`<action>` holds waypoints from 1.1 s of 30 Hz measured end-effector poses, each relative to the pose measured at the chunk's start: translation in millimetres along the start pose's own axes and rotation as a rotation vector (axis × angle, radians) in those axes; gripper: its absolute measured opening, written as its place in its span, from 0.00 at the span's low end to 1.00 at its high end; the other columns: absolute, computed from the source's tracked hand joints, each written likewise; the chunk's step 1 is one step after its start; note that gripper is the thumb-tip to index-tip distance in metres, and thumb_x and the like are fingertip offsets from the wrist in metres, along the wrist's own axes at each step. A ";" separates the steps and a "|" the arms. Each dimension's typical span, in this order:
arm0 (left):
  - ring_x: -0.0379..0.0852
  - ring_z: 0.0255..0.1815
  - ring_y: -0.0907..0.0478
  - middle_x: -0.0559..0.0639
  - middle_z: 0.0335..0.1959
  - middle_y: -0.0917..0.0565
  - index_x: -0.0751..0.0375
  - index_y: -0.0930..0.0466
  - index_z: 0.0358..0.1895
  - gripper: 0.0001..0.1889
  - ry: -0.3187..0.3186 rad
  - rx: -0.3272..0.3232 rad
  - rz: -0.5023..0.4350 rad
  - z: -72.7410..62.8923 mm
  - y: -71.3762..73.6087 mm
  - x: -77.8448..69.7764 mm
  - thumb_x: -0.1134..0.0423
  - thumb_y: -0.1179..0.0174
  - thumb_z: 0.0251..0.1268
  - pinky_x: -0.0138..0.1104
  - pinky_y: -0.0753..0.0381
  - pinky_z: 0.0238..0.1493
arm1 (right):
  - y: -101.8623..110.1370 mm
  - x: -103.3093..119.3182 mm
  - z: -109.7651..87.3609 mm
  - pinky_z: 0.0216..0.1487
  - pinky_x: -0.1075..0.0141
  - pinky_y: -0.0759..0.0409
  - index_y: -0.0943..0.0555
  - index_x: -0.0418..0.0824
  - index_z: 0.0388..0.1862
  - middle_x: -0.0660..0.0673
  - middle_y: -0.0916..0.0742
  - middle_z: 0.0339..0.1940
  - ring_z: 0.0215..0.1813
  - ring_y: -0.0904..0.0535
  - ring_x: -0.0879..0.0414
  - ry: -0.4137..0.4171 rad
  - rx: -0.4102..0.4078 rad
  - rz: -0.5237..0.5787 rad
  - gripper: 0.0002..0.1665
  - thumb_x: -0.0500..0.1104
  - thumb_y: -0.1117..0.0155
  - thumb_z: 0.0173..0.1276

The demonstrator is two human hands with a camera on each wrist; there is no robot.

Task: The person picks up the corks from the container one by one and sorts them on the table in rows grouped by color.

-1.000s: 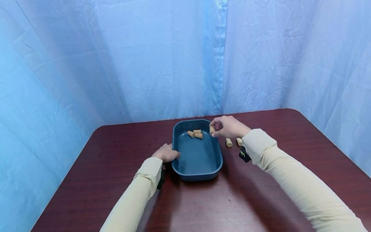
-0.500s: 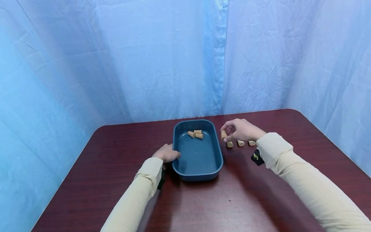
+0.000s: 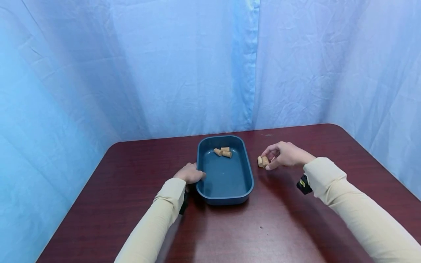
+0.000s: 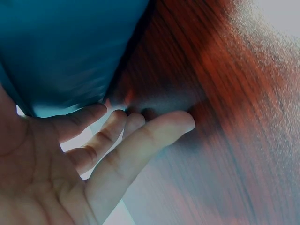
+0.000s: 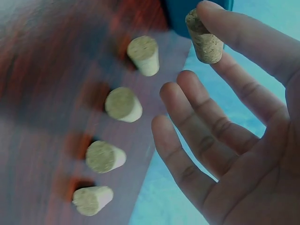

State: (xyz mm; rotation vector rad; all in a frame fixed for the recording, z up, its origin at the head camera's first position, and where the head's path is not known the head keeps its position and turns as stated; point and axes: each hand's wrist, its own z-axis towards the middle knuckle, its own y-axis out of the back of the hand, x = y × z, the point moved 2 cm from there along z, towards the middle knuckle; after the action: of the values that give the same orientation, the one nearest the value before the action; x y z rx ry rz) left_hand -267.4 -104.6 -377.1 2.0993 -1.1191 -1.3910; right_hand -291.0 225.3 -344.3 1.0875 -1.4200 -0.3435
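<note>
In the head view my right hand (image 3: pixel 286 155) pinches a tapered cork stopper (image 3: pixel 265 161) low over the table, right of the tray. Thumb and index finger hold that cork stopper (image 5: pixel 205 40) in the right wrist view; the other fingers spread loosely. Beside it another cork stopper (image 3: pixel 260 162) lies on the table. My left hand (image 3: pixel 189 173) holds the left side of a deep blue tray (image 3: pixel 225 201), its thumb over the rim. The left wrist view shows the fingers (image 4: pixel 133 154) along the tray's outer wall (image 4: pixel 70 51). Three corks (image 3: pixel 227 154) lie together near the tray's far end.
Several loose corks (image 5: pixel 122 104) lie in a row on the dark red wooden table (image 3: pixel 131 175); my right hand hides some of them in the head view. Light blue curtains (image 3: pixel 184 73) hang behind and beside the table.
My right hand has moved from above the tray's right rim to the right and down toward the table, the cork stopper still pinched. The left hand and tray stay in place.
</note>
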 end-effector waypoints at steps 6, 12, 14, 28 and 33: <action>0.61 0.52 0.25 0.67 0.69 0.35 0.65 0.40 0.78 0.32 0.003 -0.002 -0.012 -1.3 0.4 -1.0 0.63 0.46 0.72 0.53 0.15 0.38 | -4.3 -11.1 -4.4 0.41 0.60 0.22 0.14 0.38 0.50 0.47 0.15 0.37 0.43 0.22 0.51 0.009 -0.002 -0.008 0.24 0.44 0.19 0.55; 0.61 0.51 0.24 0.67 0.67 0.33 0.66 0.40 0.77 0.32 0.003 0.000 -0.015 -2.0 0.8 -2.0 0.63 0.46 0.72 0.52 0.15 0.39 | -10.4 -19.2 -8.0 0.44 0.57 0.20 0.15 0.36 0.53 0.43 0.14 0.41 0.45 0.21 0.49 -0.018 0.017 0.004 0.27 0.43 0.19 0.55; 0.61 0.51 0.25 0.67 0.69 0.34 0.66 0.41 0.78 0.33 0.005 0.000 -0.010 -2.0 0.7 -1.9 0.63 0.46 0.72 0.52 0.15 0.38 | -13.1 -21.1 -8.3 0.45 0.57 0.20 0.15 0.36 0.53 0.43 0.14 0.41 0.46 0.21 0.49 -0.025 0.018 0.008 0.27 0.43 0.19 0.55; 0.62 0.55 0.27 0.65 0.76 0.42 0.65 0.45 0.80 0.35 0.010 -0.002 0.001 -2.5 0.4 -0.4 0.61 0.47 0.72 0.51 0.15 0.38 | -28.7 -20.1 -5.9 0.45 0.56 0.25 0.13 0.39 0.52 0.46 0.17 0.38 0.44 0.23 0.50 0.049 0.003 -0.072 0.24 0.45 0.21 0.58; 0.61 0.54 0.26 0.65 0.74 0.39 0.65 0.43 0.79 0.34 0.010 -0.004 0.001 -1.6 0.2 0.0 0.61 0.46 0.72 0.51 0.15 0.37 | -32.5 -16.3 -5.6 0.38 0.61 0.24 0.14 0.36 0.51 0.46 0.18 0.36 0.41 0.25 0.51 0.059 0.003 -0.069 0.24 0.42 0.20 0.57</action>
State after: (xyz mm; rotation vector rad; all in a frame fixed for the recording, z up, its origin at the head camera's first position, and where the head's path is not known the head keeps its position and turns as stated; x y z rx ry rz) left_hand -266.1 -104.8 -376.3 2.1008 -1.1124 -1.3795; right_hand -276.2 223.3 -377.9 1.1420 -1.3332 -0.3564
